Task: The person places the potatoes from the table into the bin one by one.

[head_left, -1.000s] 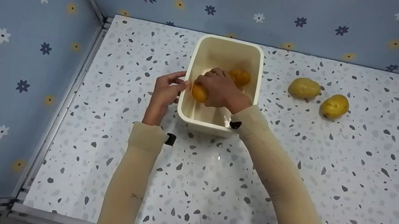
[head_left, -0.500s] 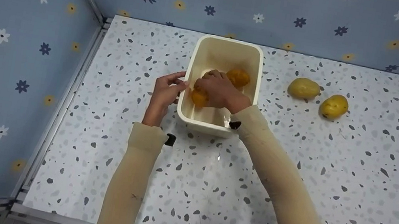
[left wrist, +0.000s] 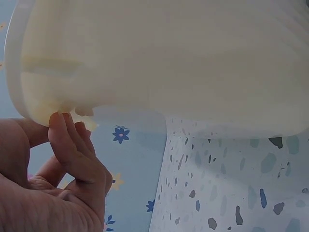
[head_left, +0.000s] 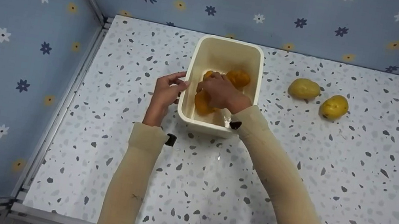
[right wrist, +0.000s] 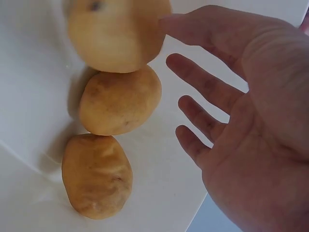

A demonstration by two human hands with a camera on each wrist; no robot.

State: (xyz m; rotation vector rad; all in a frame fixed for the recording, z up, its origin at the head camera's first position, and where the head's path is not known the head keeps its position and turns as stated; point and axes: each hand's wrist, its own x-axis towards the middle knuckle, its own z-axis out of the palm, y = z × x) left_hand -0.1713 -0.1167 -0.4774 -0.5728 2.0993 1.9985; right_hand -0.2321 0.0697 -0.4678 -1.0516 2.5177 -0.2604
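Thumb and curled fingers of my left hand [head_left: 168, 89] grip the left rim of a cream plastic bin [head_left: 216, 130]. In the left wrist view that hand [left wrist: 67, 169] has its fingertips against the bin's translucent wall [left wrist: 169, 63]. Inside the bin, my right hand [head_left: 222, 91] hovers among three potatoes. The right wrist view has this hand [right wrist: 241, 92] with extended, spread fingers. One fingertip is right at the edge of the nearest potato [right wrist: 118, 36]; a second potato [right wrist: 120, 101] and a wrinkled third potato [right wrist: 96, 176] lie in a row beyond it.
Two yellowish potatoes, an oblong potato [head_left: 304, 88] and a rounder potato [head_left: 334, 107], lie on the speckled tabletop [head_left: 355, 164] right of the bin. Flower-patterned walls [head_left: 236, 5] enclose the table at the back and both sides.
My right hand has loosened from the potato it held and shifted slightly right. That potato now lies lower and nearer the bin's front. My left hand stays at the rim.
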